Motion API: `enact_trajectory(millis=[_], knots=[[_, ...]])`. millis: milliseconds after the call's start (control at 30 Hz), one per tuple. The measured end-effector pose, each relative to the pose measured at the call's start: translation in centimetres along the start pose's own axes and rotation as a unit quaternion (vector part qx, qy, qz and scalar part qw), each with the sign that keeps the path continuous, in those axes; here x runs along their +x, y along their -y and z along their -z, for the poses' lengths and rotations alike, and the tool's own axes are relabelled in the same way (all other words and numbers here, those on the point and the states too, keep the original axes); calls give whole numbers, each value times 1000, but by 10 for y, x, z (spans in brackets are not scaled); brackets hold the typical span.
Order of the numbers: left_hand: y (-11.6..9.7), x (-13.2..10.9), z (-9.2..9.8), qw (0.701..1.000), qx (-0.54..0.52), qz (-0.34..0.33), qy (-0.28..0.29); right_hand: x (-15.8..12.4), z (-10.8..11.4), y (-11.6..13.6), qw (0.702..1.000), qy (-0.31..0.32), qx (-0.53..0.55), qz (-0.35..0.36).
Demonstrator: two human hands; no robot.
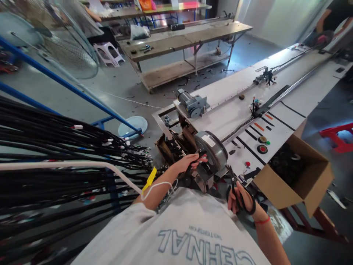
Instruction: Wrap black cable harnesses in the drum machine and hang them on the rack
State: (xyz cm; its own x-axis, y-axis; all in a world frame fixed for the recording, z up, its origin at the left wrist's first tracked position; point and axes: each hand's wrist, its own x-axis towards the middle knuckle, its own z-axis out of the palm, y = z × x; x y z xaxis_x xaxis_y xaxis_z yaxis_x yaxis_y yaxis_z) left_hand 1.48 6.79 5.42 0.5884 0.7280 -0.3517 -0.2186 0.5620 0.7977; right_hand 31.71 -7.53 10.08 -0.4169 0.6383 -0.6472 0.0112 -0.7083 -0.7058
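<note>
My right hand (239, 198) is closed around the black-handled scissors (232, 176), whose blades point up and away from me beside the table's near end. My left hand (190, 162) is closed at the near side of a large grey wheel (212, 147) with a white label on it. A short black piece shows at its fingers; its kind is hidden. A black wire harness (238, 127) runs from behind the wheel along the long white table (231, 105).
A grey motor (190, 103) stands at the table's near corner. Tape rolls (261, 148) and short strips lie on the right edge. An open cardboard box (317, 176) is right. Black cables (68, 136) hang at left by a fan (68, 40). Another person (335, 18) stands far right.
</note>
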Motion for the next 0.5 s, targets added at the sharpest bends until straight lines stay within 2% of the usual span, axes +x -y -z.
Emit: enact_trajectory(millis=[67, 133, 167, 233, 300, 367, 433, 500], knots=[[12, -3, -12, 994, -85, -63, -30, 14, 18, 0, 994, -103, -42, -3], [13, 1, -19, 988, -141, -52, -43, 34, 35, 4, 967, -213, -141, -23], [11, 6, -21, 987, -152, -23, -42, 45, 43, 8, 941, -260, -214, -40], [3, 17, -23, 992, -117, 44, -22, 67, 55, 19, 870, -324, -363, -72], [-7, 29, -27, 998, 10, 69, 10, 84, 68, 35, 814, -348, -458, -82], [-14, 36, -35, 975, 215, 55, 26, 94, 87, 56, 780, -385, -489, -63], [-19, 37, -45, 909, 415, 40, -4, 96, 117, 79, 738, -461, -491, -35], [-20, 36, -57, 832, 549, 58, -52, 92, 154, 103, 689, -543, -479, -30]])
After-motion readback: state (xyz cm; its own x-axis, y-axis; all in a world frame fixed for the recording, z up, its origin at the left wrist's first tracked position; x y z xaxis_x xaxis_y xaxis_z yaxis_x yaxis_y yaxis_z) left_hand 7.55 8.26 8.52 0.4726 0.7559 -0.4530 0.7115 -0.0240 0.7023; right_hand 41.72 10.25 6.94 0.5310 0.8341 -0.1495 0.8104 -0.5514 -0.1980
